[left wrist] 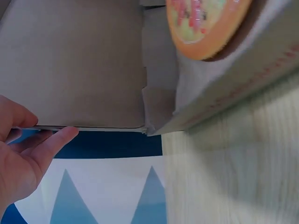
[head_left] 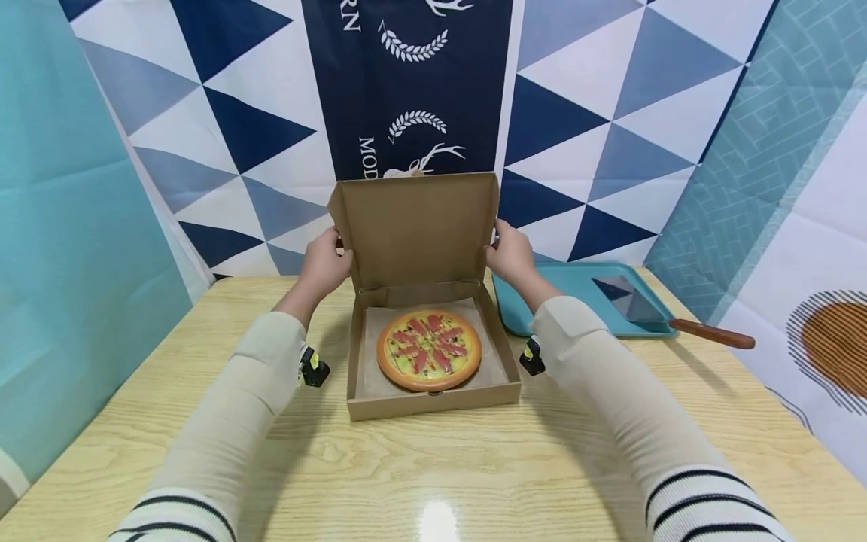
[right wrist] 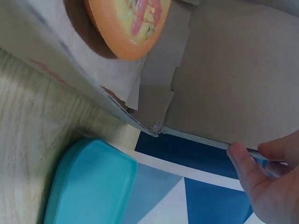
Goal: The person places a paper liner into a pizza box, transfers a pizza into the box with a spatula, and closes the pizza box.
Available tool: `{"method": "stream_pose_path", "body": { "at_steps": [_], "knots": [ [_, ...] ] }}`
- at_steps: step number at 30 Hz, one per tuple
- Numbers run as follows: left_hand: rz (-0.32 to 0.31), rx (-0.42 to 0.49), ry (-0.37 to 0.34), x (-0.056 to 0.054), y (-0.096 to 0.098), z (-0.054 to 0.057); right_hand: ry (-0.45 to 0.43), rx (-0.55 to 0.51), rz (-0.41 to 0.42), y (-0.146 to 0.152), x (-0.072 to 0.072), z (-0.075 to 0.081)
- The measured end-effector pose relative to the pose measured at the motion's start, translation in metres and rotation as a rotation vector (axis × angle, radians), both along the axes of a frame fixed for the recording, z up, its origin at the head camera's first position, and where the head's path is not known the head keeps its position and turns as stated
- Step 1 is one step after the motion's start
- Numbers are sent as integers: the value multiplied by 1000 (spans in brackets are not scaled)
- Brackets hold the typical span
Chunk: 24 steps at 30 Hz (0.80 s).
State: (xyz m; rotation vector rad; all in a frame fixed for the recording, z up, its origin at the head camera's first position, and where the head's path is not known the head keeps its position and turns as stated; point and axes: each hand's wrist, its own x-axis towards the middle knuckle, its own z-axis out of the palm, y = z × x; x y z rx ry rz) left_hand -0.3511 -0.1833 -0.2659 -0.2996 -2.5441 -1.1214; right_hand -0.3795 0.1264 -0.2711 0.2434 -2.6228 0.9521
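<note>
A brown cardboard pizza box (head_left: 433,405) stands on the table with its lid (head_left: 420,233) raised upright. Inside it, on a sheet of paper (head_left: 373,354), lies a round pizza (head_left: 429,350) with red strips on a yellow top. My left hand (head_left: 325,262) pinches the lid's left edge; in the left wrist view, thumb and fingers of that hand (left wrist: 28,154) lie on either side of the cardboard. At the lid's right edge my right hand (head_left: 509,254) grips likewise, and the right wrist view shows that hand (right wrist: 275,177) pinching the edge.
A teal tray (head_left: 565,282) sits to the right of the box, partly behind my right arm. On it rests a pizza server (head_left: 704,330) whose wooden handle sticks out past the tray's rim. Patterned cloth (head_left: 264,98) hangs behind the wooden table (head_left: 379,474).
</note>
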Motion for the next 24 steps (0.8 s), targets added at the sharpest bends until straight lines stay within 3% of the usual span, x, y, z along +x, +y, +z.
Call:
{"method": "stream_pose_path", "body": {
  "at_steps": [7,12,17,24],
  "knots": [
    [-37,-66,23,15,-2,-9,-50,-36,65,9,9,-6],
    [-74,-109,96,23,-2,-17,-24,-14,104,14,17,-11],
    [-116,-116,156,27,-2,-25,-7,13,130,16,24,-16],
    [-148,-98,166,28,-5,-37,9,38,134,19,27,-24]
  ]
}}
